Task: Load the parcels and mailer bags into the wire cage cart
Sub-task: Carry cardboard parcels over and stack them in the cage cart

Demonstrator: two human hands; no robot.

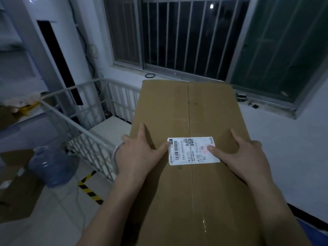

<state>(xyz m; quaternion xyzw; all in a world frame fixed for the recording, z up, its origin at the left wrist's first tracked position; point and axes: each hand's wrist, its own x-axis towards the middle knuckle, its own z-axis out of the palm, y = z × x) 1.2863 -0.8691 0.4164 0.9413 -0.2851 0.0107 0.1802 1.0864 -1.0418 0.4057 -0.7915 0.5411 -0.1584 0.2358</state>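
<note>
A long brown cardboard parcel (pixel 186 110) fills the middle of the view, its far end over the white wire cage cart (pixel 92 139). A white shipping label (pixel 193 150) sits on its top face. My left hand (pixel 136 153) lies flat on the parcel's left side, fingers spread, thumb touching the label's left edge. My right hand (pixel 243 155) rests flat on the right side, thumb on the label's right part. The cart's white floor (pixel 110 128) shows to the left of the parcel. The parcel's underside is hidden.
A blue water jug (pixel 51 166) lies on the floor left of the cart, beside brown cardboard boxes (pixel 16 189). Yellow-black hazard tape (pixel 90 189) marks the floor. A barred window (pixel 186 36) and its sill stand behind the cart. A white wall runs along the right.
</note>
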